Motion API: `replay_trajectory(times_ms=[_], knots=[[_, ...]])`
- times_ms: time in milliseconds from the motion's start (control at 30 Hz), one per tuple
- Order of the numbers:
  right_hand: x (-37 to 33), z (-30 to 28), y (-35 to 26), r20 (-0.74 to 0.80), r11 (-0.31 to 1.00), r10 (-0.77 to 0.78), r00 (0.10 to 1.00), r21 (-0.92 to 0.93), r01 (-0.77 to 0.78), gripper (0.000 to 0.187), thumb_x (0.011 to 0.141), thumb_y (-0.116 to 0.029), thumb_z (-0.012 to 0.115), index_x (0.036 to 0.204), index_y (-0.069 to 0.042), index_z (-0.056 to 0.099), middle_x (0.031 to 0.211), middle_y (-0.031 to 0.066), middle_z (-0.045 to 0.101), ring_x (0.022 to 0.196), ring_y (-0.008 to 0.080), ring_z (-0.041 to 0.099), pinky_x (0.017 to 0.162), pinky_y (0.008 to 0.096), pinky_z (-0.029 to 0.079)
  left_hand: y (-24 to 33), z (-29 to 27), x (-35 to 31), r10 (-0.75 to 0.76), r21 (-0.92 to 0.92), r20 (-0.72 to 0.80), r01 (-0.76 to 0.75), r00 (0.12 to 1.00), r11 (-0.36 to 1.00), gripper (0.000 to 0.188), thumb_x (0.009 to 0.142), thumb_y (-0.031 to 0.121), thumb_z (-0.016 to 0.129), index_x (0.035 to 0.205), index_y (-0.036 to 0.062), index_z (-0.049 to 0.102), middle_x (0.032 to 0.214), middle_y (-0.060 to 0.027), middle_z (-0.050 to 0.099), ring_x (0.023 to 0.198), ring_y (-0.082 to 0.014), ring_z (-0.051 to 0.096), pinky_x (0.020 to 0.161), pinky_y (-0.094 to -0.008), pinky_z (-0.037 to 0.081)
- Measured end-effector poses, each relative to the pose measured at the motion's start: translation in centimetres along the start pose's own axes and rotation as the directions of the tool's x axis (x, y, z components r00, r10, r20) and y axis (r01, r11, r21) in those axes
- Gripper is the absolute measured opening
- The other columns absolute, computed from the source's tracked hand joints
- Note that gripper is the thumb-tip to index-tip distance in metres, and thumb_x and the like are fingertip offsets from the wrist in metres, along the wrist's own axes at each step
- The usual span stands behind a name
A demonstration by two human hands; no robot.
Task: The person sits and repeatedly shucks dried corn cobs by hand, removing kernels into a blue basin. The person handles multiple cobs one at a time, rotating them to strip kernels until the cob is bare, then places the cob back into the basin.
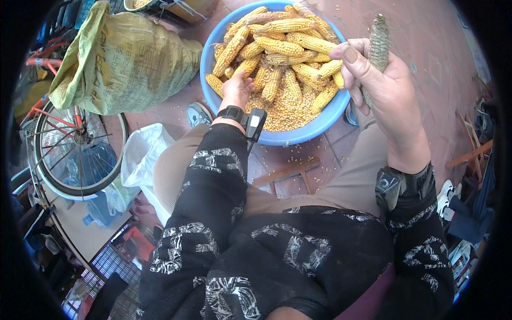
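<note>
- We hold a bare cob (pixel 379 42) upright in our right hand (pixel 393 90), thumb and fingers clamped around it, just beyond the right edge of the basin.
- Our left hand (pixel 238 89) reaches over the left edge of the basin, its fingers against the heap; we cannot tell whether they are closed on an ear.
- Between our hands, the round blue basin (pixel 288 140) sits on the tiled floor (pixel 437 90).
- In it we have yellow ears of corn (pixel 282 47) piled up to the far edge, some with patches of kernels missing.
- Loose kernels (pixel 285 118) gather toward the near edge of the basin, and we see others scattered on the floor.
- A brown wooden piece (pixel 290 173) lies on the floor near the near edge, between our legs.
- Beside the left edge of the basin stands a yellow woven sack (pixel 144 61); nearer us are a white plastic bag (pixel 148 152) and a bicycle wheel (pixel 80 141).
- We wear dark strapped devices (pixel 255 125) on both wrists.
</note>
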State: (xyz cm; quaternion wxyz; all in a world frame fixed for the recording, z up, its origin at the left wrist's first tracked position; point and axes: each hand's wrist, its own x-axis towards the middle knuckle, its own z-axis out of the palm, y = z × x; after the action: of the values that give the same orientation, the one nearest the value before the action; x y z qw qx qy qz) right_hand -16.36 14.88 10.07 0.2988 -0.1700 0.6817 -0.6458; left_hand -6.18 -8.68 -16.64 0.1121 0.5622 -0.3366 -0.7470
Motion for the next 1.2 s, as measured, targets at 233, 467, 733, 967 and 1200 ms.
replay_trajectory(times_ms=[233,467,733,967,1200], knots=[[-0.4,0.0,0.0,-0.004,0.999,-0.028,1.000,0.023,0.028,0.031,0.093,-0.028,0.055,0.099,0.002,0.060,0.067,-0.0011,0.053,0.046,0.0036,0.044,0.038,0.0175,0.030,-3.4,-0.8,-0.5,-0.064,0.089,-0.082,0.071,0.995,0.994,0.034,0.085,0.025,0.061,0.109,0.0007,0.055,0.087,-0.0093,0.057,0.081,-0.0214,0.051,0.065,-0.0355,0.041],[0.1,0.1,0.0,-0.016,1.000,0.017,1.000,-0.001,-0.017,0.027,0.092,-0.025,0.058,0.099,0.001,0.060,0.066,-0.0011,0.053,0.046,0.0031,0.044,0.037,0.0171,0.031,-4.0,0.6,-0.7,-0.142,0.426,0.021,0.119,0.990,0.897,0.034,0.083,0.021,0.064,0.103,-0.0061,0.060,0.097,-0.0127,0.063,0.087,-0.0230,0.059,0.075,-0.0361,0.045],[1.2,0.4,1.4,0.009,0.994,0.101,0.995,0.030,-0.101,0.024,0.089,-0.022,0.061,0.098,0.000,0.059,0.066,-0.0004,0.053,0.046,0.0032,0.044,0.037,0.0166,0.031,-2.3,2.4,-1.3,-0.110,0.495,0.118,0.037,0.987,0.868,0.041,0.087,0.036,0.060,0.104,-0.0007,0.056,0.087,-0.0115,0.062,0.068,-0.0221,0.060,0.063,-0.0362,0.049],[4.0,0.9,4.5,-0.101,0.972,0.206,0.973,0.131,-0.193,0.028,0.090,-0.024,0.058,0.101,0.002,0.057,0.082,0.0083,0.061,0.068,0.0131,0.060,0.053,0.0247,0.046,3.4,3.8,-12.2,-0.216,0.111,0.577,0.186,0.788,0.976,0.034,0.095,0.030,0.046,0.116,0.0043,0.048,0.094,-0.0127,0.061,0.073,-0.0244,0.063,0.057,-0.0340,0.053],[4.6,4.0,7.3,0.256,0.792,0.232,0.939,0.511,-0.335,0.027,0.094,-0.025,0.051,0.098,0.001,0.057,0.085,0.0126,0.062,0.079,0.0213,0.063,0.073,0.0335,0.052,5.7,2.6,-21.5,-0.132,0.251,0.655,-0.049,0.744,0.967,0.035,0.093,0.030,0.046,0.118,0.0066,0.046,0.098,-0.0147,0.062,0.065,-0.0189,0.060,0.051,-0.0277,0.047]])
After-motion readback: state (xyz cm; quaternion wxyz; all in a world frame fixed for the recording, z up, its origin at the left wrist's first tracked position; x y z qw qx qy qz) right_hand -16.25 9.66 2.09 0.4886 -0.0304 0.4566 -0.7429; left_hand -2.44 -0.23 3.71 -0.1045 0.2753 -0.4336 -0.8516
